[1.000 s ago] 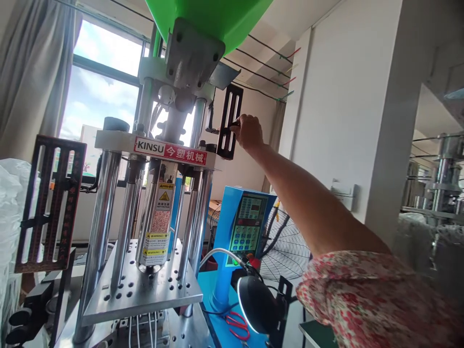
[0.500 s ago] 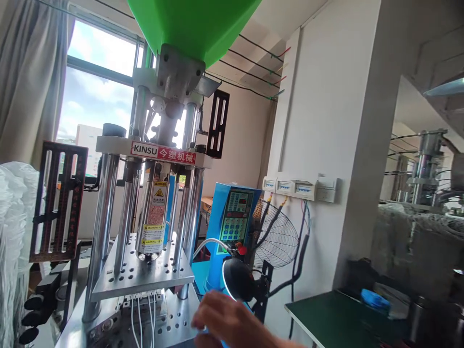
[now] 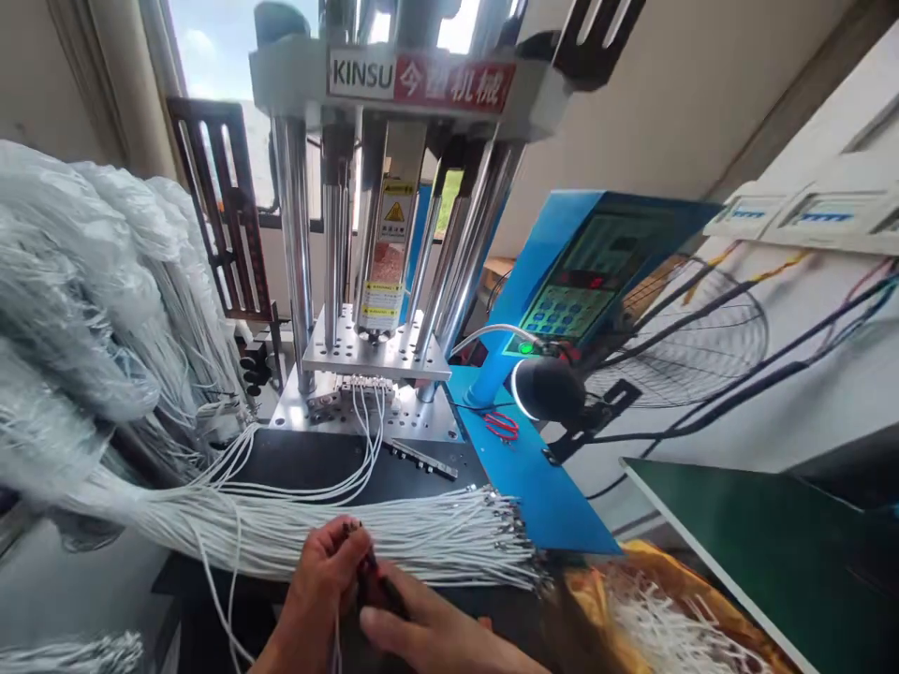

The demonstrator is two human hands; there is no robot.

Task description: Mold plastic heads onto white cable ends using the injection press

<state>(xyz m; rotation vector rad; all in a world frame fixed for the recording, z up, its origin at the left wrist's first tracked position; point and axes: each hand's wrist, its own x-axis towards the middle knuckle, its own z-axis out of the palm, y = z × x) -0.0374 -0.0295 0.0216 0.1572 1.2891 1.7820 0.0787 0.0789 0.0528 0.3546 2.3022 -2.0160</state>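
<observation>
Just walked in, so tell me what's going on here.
A person's right hand grips a dark tool, its tip by the left hand; what that hand holds is too small to tell. Both are by a white cable bundle, while a few cables run beneath the metal plate of the KINSU machine.

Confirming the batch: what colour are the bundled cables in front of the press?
The bundled cables are white; they show best in the head view.

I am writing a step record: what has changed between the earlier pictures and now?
The right hand let go of the slotted black panel at upper right and came down; it now holds a dark hand tool beside the left hand, newly in view. The red-handled scissors stayed on the blue base.
</observation>
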